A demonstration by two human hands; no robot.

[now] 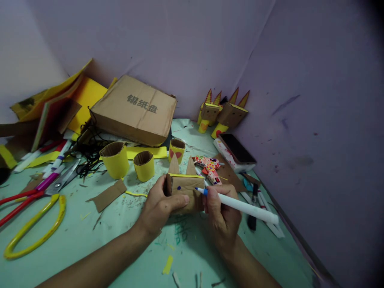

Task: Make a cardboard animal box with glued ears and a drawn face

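My left hand (162, 204) grips a small cardboard box (187, 184) from its left side, thumb across the front. Two pointed cardboard ears rise from the box, and a yellow strip runs along its top edge. One blue dot marks the front. Between the fingers of my right hand (223, 212) is a white marker (246, 206) with a blue tip; the tip is at the front of the box, right of the dot. Just behind the box stand a yellow cardboard ring with a red heart (176, 151) and a floral-patterned glue gun (210, 166).
Yellow-wrapped cardboard rings (115, 164) stand left of centre. Large scissors (39, 204) lie at the left among markers and black cord. A cardboard carton (135, 108) rests behind. Two finished box figures (231, 114) stand by the wall, near a phone (237, 148).
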